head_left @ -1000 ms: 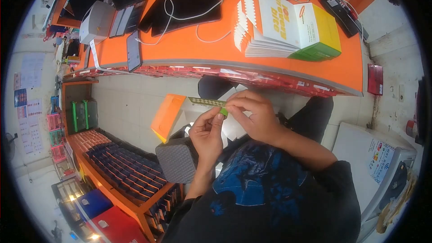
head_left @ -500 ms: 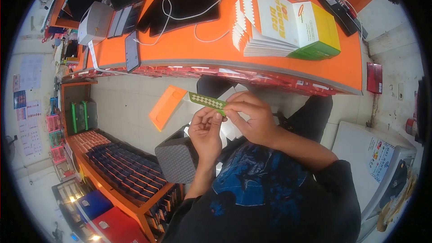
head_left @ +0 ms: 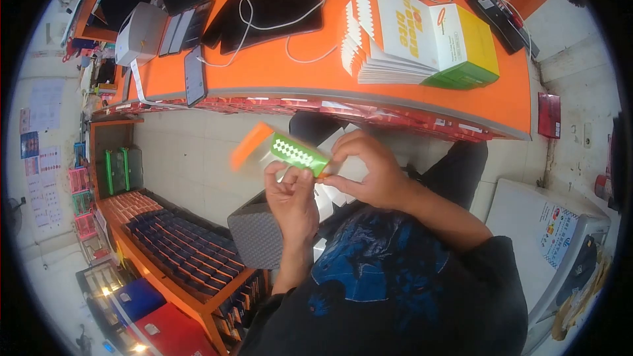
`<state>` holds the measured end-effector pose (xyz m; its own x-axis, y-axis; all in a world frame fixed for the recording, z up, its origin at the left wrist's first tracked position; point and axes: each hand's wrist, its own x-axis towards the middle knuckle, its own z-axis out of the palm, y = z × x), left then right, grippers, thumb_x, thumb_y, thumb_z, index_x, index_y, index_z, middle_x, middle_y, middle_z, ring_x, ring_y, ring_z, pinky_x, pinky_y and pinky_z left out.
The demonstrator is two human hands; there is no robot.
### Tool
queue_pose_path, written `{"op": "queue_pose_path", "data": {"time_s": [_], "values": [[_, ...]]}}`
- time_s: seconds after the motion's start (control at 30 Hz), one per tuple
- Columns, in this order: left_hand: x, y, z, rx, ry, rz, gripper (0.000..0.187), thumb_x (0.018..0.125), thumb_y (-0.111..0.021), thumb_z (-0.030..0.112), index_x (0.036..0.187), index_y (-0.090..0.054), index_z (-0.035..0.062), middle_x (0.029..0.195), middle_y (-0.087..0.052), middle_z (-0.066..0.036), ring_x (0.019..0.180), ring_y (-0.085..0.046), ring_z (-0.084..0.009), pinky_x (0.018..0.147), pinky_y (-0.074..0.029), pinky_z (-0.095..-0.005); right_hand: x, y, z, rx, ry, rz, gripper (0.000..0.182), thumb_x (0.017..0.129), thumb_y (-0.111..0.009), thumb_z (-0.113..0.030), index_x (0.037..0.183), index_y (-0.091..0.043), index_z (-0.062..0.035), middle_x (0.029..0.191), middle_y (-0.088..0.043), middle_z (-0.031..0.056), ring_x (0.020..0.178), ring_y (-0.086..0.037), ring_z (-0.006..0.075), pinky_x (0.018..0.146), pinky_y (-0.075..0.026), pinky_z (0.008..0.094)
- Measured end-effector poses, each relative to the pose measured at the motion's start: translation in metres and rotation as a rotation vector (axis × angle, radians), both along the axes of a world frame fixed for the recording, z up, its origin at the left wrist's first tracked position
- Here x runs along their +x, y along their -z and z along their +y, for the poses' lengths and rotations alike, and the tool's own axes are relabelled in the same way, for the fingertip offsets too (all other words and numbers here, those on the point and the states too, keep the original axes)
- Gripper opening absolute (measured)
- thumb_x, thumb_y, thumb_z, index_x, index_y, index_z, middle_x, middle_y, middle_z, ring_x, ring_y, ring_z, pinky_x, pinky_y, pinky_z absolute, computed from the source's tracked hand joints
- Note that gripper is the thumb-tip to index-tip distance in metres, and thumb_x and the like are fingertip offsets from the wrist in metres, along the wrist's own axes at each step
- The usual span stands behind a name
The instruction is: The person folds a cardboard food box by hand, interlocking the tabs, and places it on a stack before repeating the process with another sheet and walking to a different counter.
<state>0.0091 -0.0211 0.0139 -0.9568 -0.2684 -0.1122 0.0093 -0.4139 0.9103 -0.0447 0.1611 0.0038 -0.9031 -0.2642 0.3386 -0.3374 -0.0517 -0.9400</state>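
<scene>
Both my hands hold a flat cardboard carton blank [head_left: 283,150] in front of my chest, below the counter edge. It has an orange panel at the left end and a green side strip with a white zigzag print. My left hand [head_left: 292,196] grips it from underneath with fingers curled. My right hand [head_left: 366,170] pinches the right end of the green strip. The orange end is motion-blurred. A white part of the blank shows behind my fingers.
An orange counter [head_left: 277,66] ahead carries a stack of flat cartons [head_left: 422,33], tablets [head_left: 273,10], phones [head_left: 195,74], white cables and a small white printer [head_left: 140,31]. A grey textured box [head_left: 256,231] sits by my knee. Shelves of small packs [head_left: 178,244] stand at the left.
The blank has been turned and lifted slightly, so the green zigzag strip faces me more. My left hand slid left and lower beneath it; my right hand kept its pinch.
</scene>
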Motion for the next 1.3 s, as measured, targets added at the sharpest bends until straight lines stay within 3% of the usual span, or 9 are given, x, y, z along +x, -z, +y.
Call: {"op": "queue_pose_path", "data": {"time_s": [0.23, 0.43, 0.5, 0.63, 0.77, 0.87, 1.13, 1.2, 1.3], "values": [[0.004, -0.034, -0.013, 0.481, -0.109, -0.097, 0.039, 0.109, -0.062, -0.001, 0.142, -0.048, 0.0135, 0.117, -0.074, -0.020, 0.105, -0.073, -0.0229, 0.090, -0.063, -0.0347, -0.013, 0.002, 0.024, 0.310, 0.093, 0.437, 0.057, 0.070, -0.093, -0.005, 0.124, -0.075, -0.0049, 0.124, -0.066, 0.0141, 0.121, -0.065, 0.0336, 0.102, -0.057, 0.0432], [0.006, -0.020, -0.028, 0.019, 0.214, 0.007, 0.036, 0.107, -0.072, 0.010, 0.142, -0.060, 0.0060, 0.100, -0.074, -0.013, 0.078, -0.068, -0.0150, 0.069, -0.054, -0.0272, -0.015, 0.003, 0.022, 0.197, 0.155, 0.460, 0.049, 0.068, -0.094, -0.008, 0.114, -0.077, -0.0048, 0.102, -0.067, 0.0101, 0.098, -0.069, 0.0314, 0.086, -0.058, 0.0420], [0.002, -0.014, -0.036, -0.592, 0.228, 0.055, 0.025, 0.104, -0.077, 0.013, 0.126, -0.071, 0.0020, 0.088, -0.069, -0.007, 0.067, -0.057, -0.0121, 0.064, -0.044, -0.0251, -0.017, 0.001, 0.020, 0.184, 0.149, 0.462, 0.041, 0.070, -0.095, -0.011, 0.107, -0.078, -0.0046, 0.094, -0.066, 0.0087, 0.087, -0.069, 0.0305, 0.078, -0.057, 0.0419], [-0.028, -0.028, -0.034, -1.077, 0.289, 0.189, 0.019, 0.106, -0.074, 0.014, 0.113, -0.074, -0.0030, 0.085, -0.061, -0.004, 0.076, -0.056, -0.0152, 0.067, -0.044, -0.0289, -0.025, -0.004, 0.006, 0.121, 0.141, 0.375, 0.021, 0.088, -0.088, -0.014, 0.084, -0.071, -0.0030, 0.077, -0.057, 0.0078, 0.068, -0.059, 0.0286, 0.062, -0.049, 0.0425], [-0.057, -0.020, -0.022, -0.656, 0.271, 0.399, 0.029, 0.115, -0.058, 0.021, 0.108, -0.073, -0.0030, 0.097, -0.065, -0.008, 0.091, -0.059, -0.0166, 0.083, -0.047, -0.0307, -0.036, -0.005, -0.004, 0.092, 0.072, 0.321, 0.034, 0.101, -0.079, -0.016, 0.076, -0.062, -0.0011, 0.070, -0.051, 0.0093, 0.062, -0.054, 0.0265, 0.057, -0.044, 0.0412], [-0.063, -0.016, -0.012, -0.427, 0.248, 0.332, 0.039, 0.116, -0.058, 0.030, 0.099, -0.072, -0.0024, 0.094, -0.063, -0.007, 0.085, -0.055, -0.0126, 0.075, -0.043, -0.0285, -0.037, -0.018, -0.006, -0.026, 0.032, 0.189, 0.038, 0.104, -0.074, -0.015, 0.073, -0.058, -0.0007, 0.067, -0.049, 0.0104, 0.057, -0.050, 0.0244, 0.054, -0.039, 0.0408], [-0.054, -0.018, -0.005, -0.454, 0.183, 0.136, 0.038, 0.119, -0.049, 0.028, 0.121, -0.070, -0.0039, 0.103, -0.071, -0.005, 0.092, -0.062, -0.0095, 0.080, -0.050, -0.0284, -0.043, -0.022, -0.020, 0.039, 0.379, 0.367, 0.043, 0.102, -0.076, -0.009, 0.068, -0.051, -0.0028, 0.059, -0.045, 0.0116, 0.048, -0.043, 0.0256, 0.048, -0.035, 0.0416], [-0.045, -0.010, -0.012, -0.670, 0.267, 0.120, 0.036, 0.120, -0.049, 0.026, 0.134, -0.065, -0.0030, 0.111, -0.073, -0.006, 0.101, -0.064, -0.0103, 0.089, -0.053, -0.0291, -0.046, -0.025, -0.017, 0.069, 0.434, 0.409, 0.045, 0.100, -0.078, -0.007, 0.066, -0.049, -0.0037, 0.058, -0.047, 0.0132, 0.047, -0.045, 0.0266, 0.046, -0.036, 0.0417], [-0.032, -0.008, -0.013, -0.585, 0.283, 0.033, 0.038, 0.120, -0.048, 0.027, 0.132, -0.066, -0.0043, 0.114, -0.074, -0.008, 0.101, -0.065, -0.0108, 0.089, -0.053, -0.0289, -0.041, -0.017, -0.025, -0.038, 0.349, 0.154, 0.032, 0.104, -0.075, -0.016, 0.080, -0.061, -0.0007, 0.062, -0.055, 0.0145, 0.051, -0.054, 0.0310, 0.052, -0.045, 0.0424]]}}
